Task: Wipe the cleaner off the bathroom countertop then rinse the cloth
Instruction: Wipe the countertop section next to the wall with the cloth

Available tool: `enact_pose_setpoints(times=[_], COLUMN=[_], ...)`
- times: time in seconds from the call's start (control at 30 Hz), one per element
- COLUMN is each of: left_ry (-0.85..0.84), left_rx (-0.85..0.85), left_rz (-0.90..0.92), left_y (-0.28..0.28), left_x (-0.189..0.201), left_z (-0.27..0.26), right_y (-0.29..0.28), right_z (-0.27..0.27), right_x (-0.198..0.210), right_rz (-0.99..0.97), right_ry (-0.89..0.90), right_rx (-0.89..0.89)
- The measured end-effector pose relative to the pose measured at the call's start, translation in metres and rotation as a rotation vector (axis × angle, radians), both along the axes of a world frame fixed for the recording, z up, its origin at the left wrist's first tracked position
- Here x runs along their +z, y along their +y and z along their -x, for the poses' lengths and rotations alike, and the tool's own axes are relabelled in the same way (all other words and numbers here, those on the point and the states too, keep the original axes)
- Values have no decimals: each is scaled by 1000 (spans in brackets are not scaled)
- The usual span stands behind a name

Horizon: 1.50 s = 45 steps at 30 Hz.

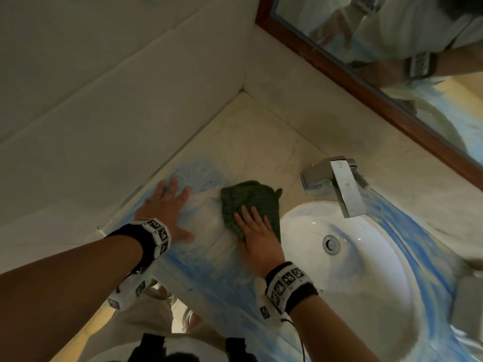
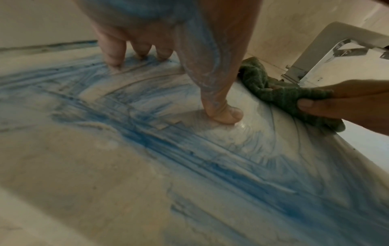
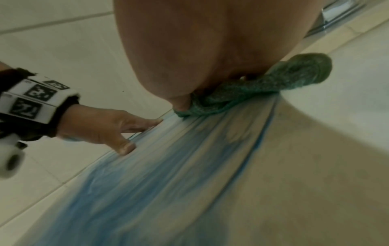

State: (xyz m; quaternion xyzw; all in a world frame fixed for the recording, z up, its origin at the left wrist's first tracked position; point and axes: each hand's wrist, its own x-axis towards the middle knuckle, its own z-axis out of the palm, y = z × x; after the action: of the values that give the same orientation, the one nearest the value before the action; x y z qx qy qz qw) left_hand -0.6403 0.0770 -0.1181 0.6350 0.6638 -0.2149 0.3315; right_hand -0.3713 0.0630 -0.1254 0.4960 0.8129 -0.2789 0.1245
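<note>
A crumpled green cloth [image 1: 251, 197] [image 2: 280, 96] [image 3: 263, 86] lies on the beige countertop [image 1: 261, 152], just left of the sink. My right hand [image 1: 254, 233] lies on its near part, fingers laid over it. In the left wrist view the thumb [image 2: 313, 105] pinches a fold against the fingers. My left hand [image 1: 167, 207] rests flat on the counter to the cloth's left, fingers spread. Its thumb [image 2: 223, 114] presses into the wet film. Blue cleaner [image 1: 198, 171] [image 2: 147, 141] [image 3: 136, 183] streaks the counter around both hands.
The white sink basin [image 1: 366, 283], with blue smears on its rim, sits right of the cloth. A square chrome tap [image 1: 345, 189] [image 2: 328, 46] overhangs it. A tiled wall [image 1: 104, 100] bounds the counter on the left. A wood-framed mirror [image 1: 392, 74] hangs behind.
</note>
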Motion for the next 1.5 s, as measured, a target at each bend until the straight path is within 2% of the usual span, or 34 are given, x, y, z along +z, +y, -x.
enact_pose_setpoints(times=[0.13,0.33,0.47,0.63,0.9,1.0,1.1,1.17,1.33,1.5], left_ry=[7,75,93,75,52,53,48,46,37,37], left_rx=[11,13,5,14,32,19,11,6,4,1], left_rz=[7,23,13,20,17,20,15,14,22,33], left_y=[0,5,3,2,5,5,6,7,8,9], left_x=[4,8,3,-5,-10,-9,-10,-11,-12,-9], left_z=[-2,-14,-19,-16,-14,-15,-13,-12,-11,-11], right_y=[45,118,92,38,74,71,63,54,29,35], right_z=[-3,5,7,-34,-117,-120,-98,-74,-17,-27], right_x=[-1,-1,-3,-8,-22,-25,-23,-18,-15,-16], right_rz=[4,0,-24,-131,-207,-227,-240,-178,-102,-78], right_ry=[20,-28,-7,78,97,167,178,158,109,104], right_rx=[19,-135,-179,-139,-211,-236,-317,-276,16,182])
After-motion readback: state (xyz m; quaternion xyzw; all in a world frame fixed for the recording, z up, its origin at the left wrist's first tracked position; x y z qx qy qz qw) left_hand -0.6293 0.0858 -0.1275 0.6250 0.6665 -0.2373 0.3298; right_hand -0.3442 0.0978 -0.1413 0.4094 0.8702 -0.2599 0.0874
